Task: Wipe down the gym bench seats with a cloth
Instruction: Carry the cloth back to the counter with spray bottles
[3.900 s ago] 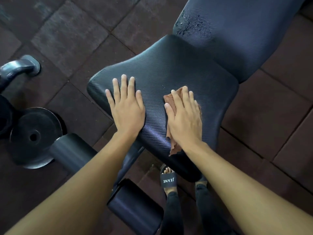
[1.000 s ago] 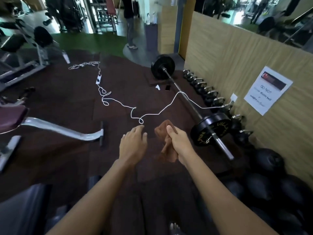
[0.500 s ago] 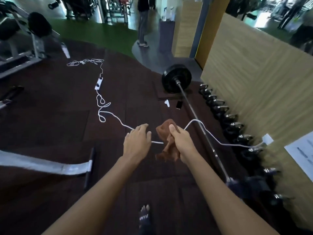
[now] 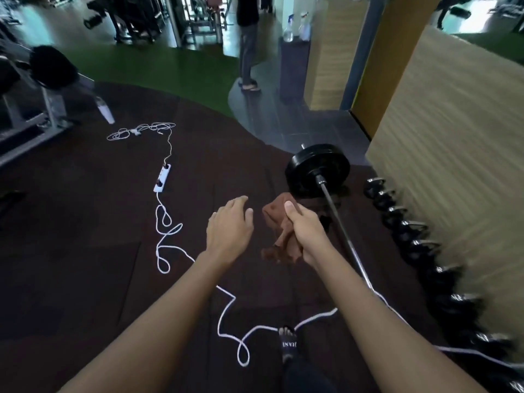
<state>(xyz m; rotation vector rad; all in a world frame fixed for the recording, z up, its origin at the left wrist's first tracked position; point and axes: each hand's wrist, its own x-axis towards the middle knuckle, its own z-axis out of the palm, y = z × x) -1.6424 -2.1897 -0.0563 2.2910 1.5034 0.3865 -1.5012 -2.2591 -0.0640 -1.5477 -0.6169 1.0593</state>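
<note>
Gone from view since the wiping moment: the black bench seat that both hands were pressing on. The camera now faces out across the dark rubber floor.

- Right hand: raised in front of the body, fingers curled round a brown cloth, thumb laid along its top. The cloth is bunched, and its loose end hangs below the fist, clear of the floor.
- Left hand: just beside the right, apart from the cloth, palm down. Its fingers are loosely bent and hold nothing.
- Barbell: the black plate stands on the floor beyond the right hand. The steel bar runs back toward the camera and passes behind the right forearm.
- Kettlebells: a row along the foot of the wood-panelled wall, right of the bar; blurred at the near end.
- White cable: it snakes over the floor from a power strip at left and runs beneath both forearms to the right edge.
- Sandalled foot: low centre, just beside the cable.
- Far end: a person stands by a dark stand with spray bottles on top.
</note>
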